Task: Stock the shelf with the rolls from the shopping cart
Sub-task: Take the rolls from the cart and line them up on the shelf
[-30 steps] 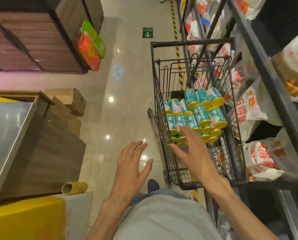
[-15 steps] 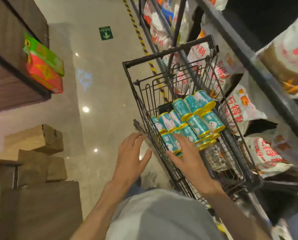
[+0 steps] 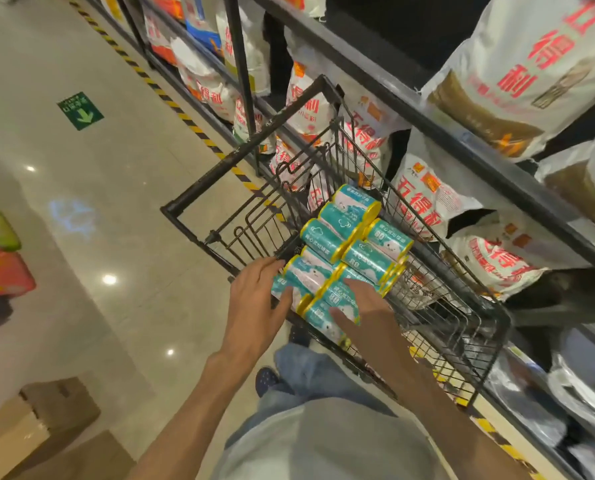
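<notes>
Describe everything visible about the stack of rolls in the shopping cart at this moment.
The rolls are short cylinders in teal and white printed wrap with yellow end rims, apparently glossy film. They lie on their sides, piled in layers inside the black wire shopping cart, at the end nearer the person. The left hand lies against the pile's left edge and the right hand rests on top of the nearest rolls, fingers fairly straight. None is lifted yet.
</notes>
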